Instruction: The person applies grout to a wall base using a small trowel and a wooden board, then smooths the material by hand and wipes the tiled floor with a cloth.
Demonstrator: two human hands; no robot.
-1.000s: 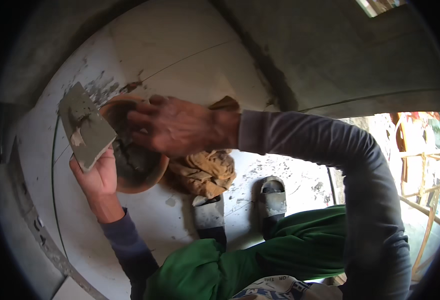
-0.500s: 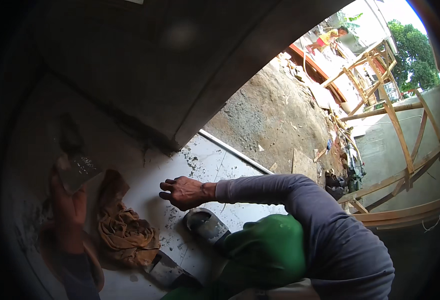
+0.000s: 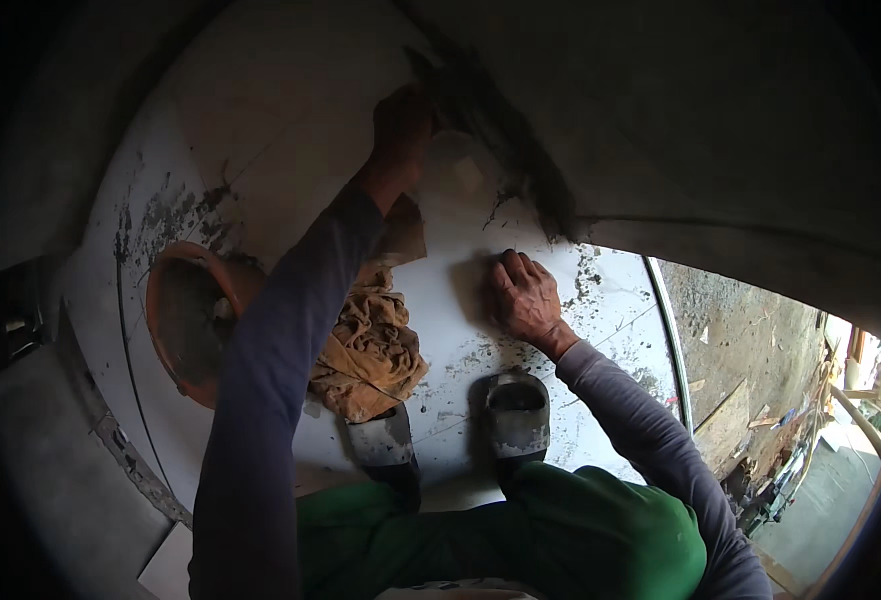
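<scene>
My left hand (image 3: 401, 122) reaches forward into the shade, closed beside a dark strip of mortar (image 3: 505, 130) along the foot of the wall. What it grips is too dark to make out. My right hand (image 3: 528, 298) rests on the white tiled floor (image 3: 450, 310) with its fingers curled under; nothing shows in them. Between my left forearm and my feet lies a crumpled brown cloth (image 3: 370, 350). An orange bucket (image 3: 158, 335) with grey stuff inside stands left of that forearm, which partly covers it.
Two dark slippers (image 3: 517, 415) are on my feet, below the cloth and right hand. Grey mortar crumbs (image 3: 175, 215) dot the tiles. The dark wall (image 3: 720, 130) slants across the upper right. Beyond a pale floor edging (image 3: 668, 340) lies rough ground with boards and debris.
My view has swung left and down. My left hand, earlier holding a flat pale piece near the bucket, has moved forward to the mortar strip. My right hand stays low over the tiles.
</scene>
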